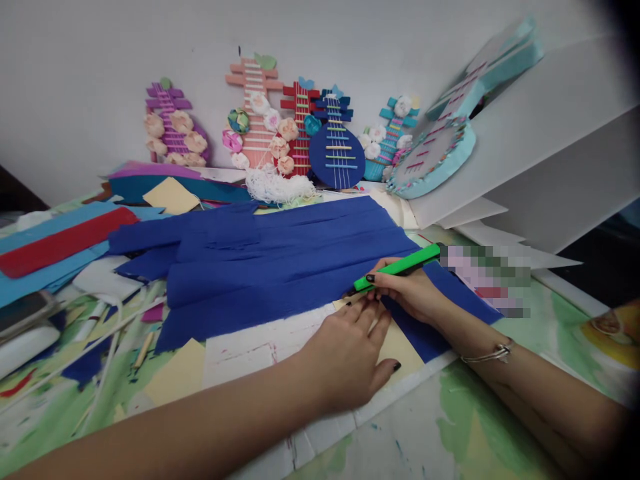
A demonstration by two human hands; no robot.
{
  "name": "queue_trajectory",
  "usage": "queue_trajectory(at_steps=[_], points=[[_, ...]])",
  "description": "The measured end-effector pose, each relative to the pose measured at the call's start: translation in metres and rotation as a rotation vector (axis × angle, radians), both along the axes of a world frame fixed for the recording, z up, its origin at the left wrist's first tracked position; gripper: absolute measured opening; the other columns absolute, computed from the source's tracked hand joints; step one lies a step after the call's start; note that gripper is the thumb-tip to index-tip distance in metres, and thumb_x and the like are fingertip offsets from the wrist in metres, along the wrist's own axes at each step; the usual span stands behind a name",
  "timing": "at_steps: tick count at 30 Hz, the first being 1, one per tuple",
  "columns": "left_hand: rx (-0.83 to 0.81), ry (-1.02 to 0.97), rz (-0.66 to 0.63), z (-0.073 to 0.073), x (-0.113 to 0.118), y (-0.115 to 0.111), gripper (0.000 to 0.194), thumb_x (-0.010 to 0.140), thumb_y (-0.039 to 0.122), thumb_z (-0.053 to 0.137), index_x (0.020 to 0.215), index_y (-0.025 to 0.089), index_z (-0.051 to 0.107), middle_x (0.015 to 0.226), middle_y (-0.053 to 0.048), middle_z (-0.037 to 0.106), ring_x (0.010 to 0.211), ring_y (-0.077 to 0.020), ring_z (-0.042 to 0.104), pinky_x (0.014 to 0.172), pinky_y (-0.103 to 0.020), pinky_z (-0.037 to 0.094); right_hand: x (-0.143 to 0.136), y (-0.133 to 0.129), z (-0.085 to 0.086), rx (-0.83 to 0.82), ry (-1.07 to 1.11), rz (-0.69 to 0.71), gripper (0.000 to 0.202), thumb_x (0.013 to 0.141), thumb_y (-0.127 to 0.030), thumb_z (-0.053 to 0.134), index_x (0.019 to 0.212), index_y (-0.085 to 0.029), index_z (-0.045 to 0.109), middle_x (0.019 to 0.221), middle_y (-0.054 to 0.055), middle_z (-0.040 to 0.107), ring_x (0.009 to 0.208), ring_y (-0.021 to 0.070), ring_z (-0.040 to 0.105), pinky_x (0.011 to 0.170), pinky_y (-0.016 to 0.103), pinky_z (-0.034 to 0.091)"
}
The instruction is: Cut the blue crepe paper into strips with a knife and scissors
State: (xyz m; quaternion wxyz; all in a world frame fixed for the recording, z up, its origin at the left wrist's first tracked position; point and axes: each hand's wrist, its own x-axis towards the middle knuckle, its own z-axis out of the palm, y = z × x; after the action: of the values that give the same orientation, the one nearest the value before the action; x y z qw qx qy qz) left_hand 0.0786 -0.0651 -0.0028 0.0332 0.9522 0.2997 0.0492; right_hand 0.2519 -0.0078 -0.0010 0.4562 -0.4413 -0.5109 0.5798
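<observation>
My right hand point(410, 290) is closed around a bright green marker-like tool point(410, 263), whose dark tip points down-left to the edge of the blue paper. Flat beside it, my left hand point(350, 347) presses on a cream sheet point(407, 347) with its fingers spread, the fingertips close to the tool's tip. Under the left hand and forearm lies a white board point(240, 353) with faint red marks. Wide creased blue paper point(290, 253) stretches behind both hands, and part of it shows under the right wrist.
Decorated paper instruments, one of them blue point(337, 157), lean along the wall. Red paper point(65, 243), light blue sheets, scraps and a white cable point(113, 347) lie at the left. Large white boards point(530, 133) stand at the right, near a yellow container point(613, 333).
</observation>
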Motion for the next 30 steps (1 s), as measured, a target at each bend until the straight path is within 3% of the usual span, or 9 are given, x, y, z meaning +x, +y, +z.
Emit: queue_trajectory(at_steps=[30], points=[[-0.022, 0.027, -0.003, 0.0010, 0.0001, -0.0007, 0.066, 0.099, 0.049, 0.023, 0.147, 0.004, 0.028, 0.151, -0.022, 0.029, 0.142, -0.0312, 0.024, 0.115, -0.043, 0.023, 0.0078, 0.0029, -0.0007, -0.002, 0.039, 0.034, 0.019, 0.070, -0.028, 0.078, 0.067, -0.016, 0.063, 0.065, 0.003, 0.071, 0.057, 0.0129, 0.067, 0.053, 0.021, 0.050]])
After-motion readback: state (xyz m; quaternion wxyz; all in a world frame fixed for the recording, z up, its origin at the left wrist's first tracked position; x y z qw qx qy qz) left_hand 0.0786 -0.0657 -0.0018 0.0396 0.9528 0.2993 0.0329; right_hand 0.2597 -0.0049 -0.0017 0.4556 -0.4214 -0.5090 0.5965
